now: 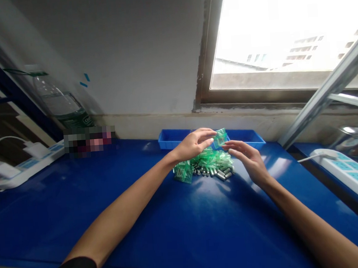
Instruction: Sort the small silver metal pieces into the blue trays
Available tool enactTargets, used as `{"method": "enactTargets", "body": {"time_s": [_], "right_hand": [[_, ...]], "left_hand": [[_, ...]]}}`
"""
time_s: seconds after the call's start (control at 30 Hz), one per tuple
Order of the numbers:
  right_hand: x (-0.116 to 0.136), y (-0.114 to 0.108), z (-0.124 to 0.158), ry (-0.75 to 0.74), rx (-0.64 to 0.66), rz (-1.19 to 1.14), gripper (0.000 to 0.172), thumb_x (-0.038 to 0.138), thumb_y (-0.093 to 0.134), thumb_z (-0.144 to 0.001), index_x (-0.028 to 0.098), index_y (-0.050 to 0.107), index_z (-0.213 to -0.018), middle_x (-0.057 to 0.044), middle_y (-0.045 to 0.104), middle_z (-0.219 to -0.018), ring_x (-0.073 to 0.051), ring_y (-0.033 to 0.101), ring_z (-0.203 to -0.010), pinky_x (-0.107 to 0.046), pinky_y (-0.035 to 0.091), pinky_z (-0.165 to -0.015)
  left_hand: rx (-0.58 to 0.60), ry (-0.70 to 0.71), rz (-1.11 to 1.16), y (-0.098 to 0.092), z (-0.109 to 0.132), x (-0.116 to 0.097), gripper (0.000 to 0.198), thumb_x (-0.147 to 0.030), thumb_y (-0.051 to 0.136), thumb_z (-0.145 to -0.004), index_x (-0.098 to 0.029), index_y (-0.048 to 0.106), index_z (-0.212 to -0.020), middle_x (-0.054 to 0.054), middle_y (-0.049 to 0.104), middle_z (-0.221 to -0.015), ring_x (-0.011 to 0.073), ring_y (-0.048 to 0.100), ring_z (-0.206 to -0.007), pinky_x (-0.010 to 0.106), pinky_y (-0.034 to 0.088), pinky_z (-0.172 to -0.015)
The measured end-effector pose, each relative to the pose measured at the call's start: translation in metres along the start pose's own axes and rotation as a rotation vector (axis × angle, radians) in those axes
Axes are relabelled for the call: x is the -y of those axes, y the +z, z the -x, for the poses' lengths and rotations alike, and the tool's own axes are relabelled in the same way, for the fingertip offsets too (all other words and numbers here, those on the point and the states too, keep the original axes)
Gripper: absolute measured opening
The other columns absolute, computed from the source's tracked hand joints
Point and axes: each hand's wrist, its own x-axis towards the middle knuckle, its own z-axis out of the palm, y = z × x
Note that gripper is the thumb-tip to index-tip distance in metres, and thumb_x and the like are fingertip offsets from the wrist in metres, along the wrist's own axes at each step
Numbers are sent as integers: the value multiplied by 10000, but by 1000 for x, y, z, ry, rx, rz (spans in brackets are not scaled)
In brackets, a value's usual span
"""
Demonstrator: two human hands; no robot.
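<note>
A small clear green plastic bag point(220, 137) is raised above a pile of similar green bags point(213, 159). My left hand point(195, 143) reaches it from the left, its fingertips and thumb closed at the bag's left edge. My right hand point(250, 161) is at the bag's lower right corner, fingers stretched and thumb apart; whether they touch it is hard to tell. Short silvery metal pieces point(224, 173) lie along the front of the pile. Another green bag point(183, 172) with small metal parts inside lies flat at the pile's left.
Blue plastic bins point(173, 139) stand behind the pile against the wall. White power strips lie at left point(31, 166) and right point(353, 171). A large plastic bottle point(60, 101) stands at the back left. A metal strut point(323, 87) slants up at the right, beside the window.
</note>
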Motion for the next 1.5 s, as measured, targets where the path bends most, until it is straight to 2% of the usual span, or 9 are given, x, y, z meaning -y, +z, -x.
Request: {"method": "enactTargets", "body": {"time_s": [0.13,0.33,0.67,0.83,1.0,1.1,1.23,1.37,1.5], "right_hand": [[-5,1,-1,118,-94,-104,269,439,727,-904,247,778,-1084,-55,773,-963,-236,720,-902,-391,599,-824],[-12,0,-5,198,-17,-340,222,402,736,-866,264,791,-1031,-64,764,-1176,-265,712,-1097,-403,593,-923],[-19,-14,-10,229,-78,-369,190,385,724,-865,223,820,-891,-89,807,-985,-262,747,-931,-373,599,-762],[-16,-13,-12,298,-136,-410,193,393,767,-828,206,814,-829,-87,807,-878,-229,747,-737,-377,622,-714],[-22,-18,-16,345,-257,-451,154,338,820,-775,190,814,-816,-92,806,-885,-218,755,-720,-349,626,-689],[-26,-29,-19,293,-297,-411,143,335,796,-800,198,817,-837,-91,803,-923,-225,758,-769,-352,628,-694],[-32,-40,-25,254,-312,-366,150,340,756,-834,226,816,-911,-91,794,-1127,-241,765,-872,-355,635,-693],[-41,-39,-31,280,-314,-385,288,285,746,-797,262,795,-1080,-72,724,-1350,-294,755,-1101,-420,650,-876],[-44,-30,-32,210,-329,-321,373,273,755,-768,263,762,-1141,-79,750,-1303,-319,685,-1267,-506,533,-1116]], "left_hand": [[25,-98,79,1,-1,2,329,-263,641,-965,-159,717,-1267,142,592,-1479,287,577,-1368,418,512,-1131],[36,-202,366,2,0,-1,338,-308,697,-935,-147,738,-1229,148,635,-1438,290,610,-1314,435,531,-1093],[42,-273,508,1,-3,8,397,-311,768,-848,-147,758,-1210,151,631,-1462,315,582,-1361,464,494,-1137],[80,-259,327,0,-4,11,567,-340,725,-899,-178,620,-1433,155,529,-1570,314,561,-1406,439,502,-1141],[12,-154,-129,-23,1,1,702,-347,692,-926,-197,456,-1570,173,470,-1609,299,627,-1316,391,574,-1008],[163,-156,-347,-41,5,-3,540,-383,665,-945,-170,608,-1439,145,638,-1447,255,683,-1197,334,570,-951],[334,-156,-515,-50,8,0,526,-446,657,-947,-179,649,-1400,113,658,-1431,244,655,-1243,282,537,-952],[398,-153,-590,-46,8,3,556,-476,635,-960,-180,628,-1430,113,634,-1469,250,617,-1322,275,498,-1013],[399,-152,-625,-42,9,1,561,-480,629,-969,-167,624,-1434,126,632,-1468,265,603,-1346,309,466,-1086]]}}
